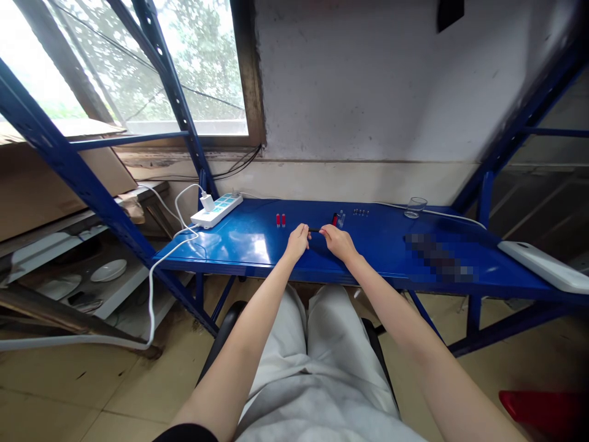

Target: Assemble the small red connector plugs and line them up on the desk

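Note:
Above the blue tabletop [239, 245], my left hand [298, 241] and my right hand [338, 241] face each other, a short gap apart. Both are closed on the ends of a thin black rod-like piece [315, 231], whose exact kind is too small to make out. Beyond my left hand stand two small red cylinders with pale ends [280, 220]. Just behind my right hand are a small red-and-black piece [334, 219] and clear small tubes [341, 218]. Several tiny metallic pieces [361, 212] sit in rows farther back.
A white power strip [217, 210] with a plugged-in charger and cable lies at the table's left end. A drinking glass [415, 207] stands at the back right. A blurred dark patch [437, 255] and a white flat object [545, 265] are at right. Blue uprights frame the table.

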{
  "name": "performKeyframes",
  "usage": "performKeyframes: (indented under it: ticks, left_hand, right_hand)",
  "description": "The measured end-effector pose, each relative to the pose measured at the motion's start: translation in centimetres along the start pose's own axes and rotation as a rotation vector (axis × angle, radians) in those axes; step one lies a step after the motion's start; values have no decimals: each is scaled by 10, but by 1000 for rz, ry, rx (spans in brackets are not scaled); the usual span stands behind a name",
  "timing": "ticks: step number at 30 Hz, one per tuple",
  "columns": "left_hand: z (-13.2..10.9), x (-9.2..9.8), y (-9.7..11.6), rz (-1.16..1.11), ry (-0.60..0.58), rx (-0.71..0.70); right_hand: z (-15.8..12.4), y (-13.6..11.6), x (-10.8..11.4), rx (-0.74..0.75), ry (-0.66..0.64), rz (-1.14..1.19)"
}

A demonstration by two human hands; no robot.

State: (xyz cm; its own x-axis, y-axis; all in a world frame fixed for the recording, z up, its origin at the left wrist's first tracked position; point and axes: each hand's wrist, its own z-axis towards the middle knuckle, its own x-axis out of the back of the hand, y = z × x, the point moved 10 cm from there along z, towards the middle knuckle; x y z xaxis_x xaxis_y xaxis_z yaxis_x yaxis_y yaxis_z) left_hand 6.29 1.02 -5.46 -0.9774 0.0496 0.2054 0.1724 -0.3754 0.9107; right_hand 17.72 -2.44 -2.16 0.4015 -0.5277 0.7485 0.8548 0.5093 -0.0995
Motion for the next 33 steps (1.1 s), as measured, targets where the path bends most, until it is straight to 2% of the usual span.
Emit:
performKeyframes:
  ticks: [8, 16, 23, 33]
  left_hand:
    - [1, 3, -1, -35, 22, -3]
    - [2, 5, 4, -109, 20, -71]
    - [2, 5, 3, -150, 18, -44]
    - [2, 6, 3, -144, 25, -21]
  right_hand:
    - [-1, -1, 1, -40, -60, 31]
    - [-2, 3, 6, -87, -38, 98]
    - [-1, 7, -1, -81, -51, 68]
    - [0, 8, -1, -79, -23, 18]
